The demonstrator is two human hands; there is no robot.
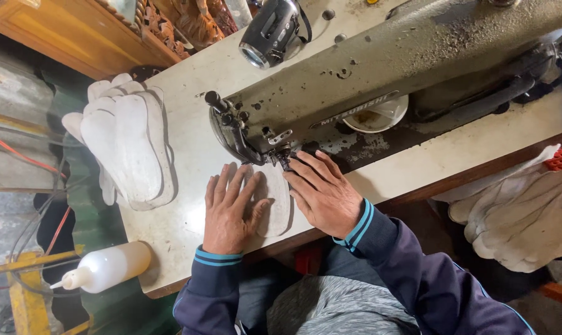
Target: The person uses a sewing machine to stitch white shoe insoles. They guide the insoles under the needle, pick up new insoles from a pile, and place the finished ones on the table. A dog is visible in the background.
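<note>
A flat white glove piece (277, 205) lies on the cream table (188, 226) under the needle (285, 160) of a grey industrial sewing machine (386, 68). My left hand (229, 211) presses flat on the piece's left side, fingers spread. On its right side rests my right hand (321, 192), fingertips close to the presser foot. Both wrists wear dark blue cuffs with light blue stripes.
A stack of finished white gloves (129, 146) sits on the table's left end. More white gloves (523, 217) hang at the right. A white squeeze bottle (107, 267) lies at the near left corner. A small lamp (269, 34) and a white cup (377, 118) stand behind the machine.
</note>
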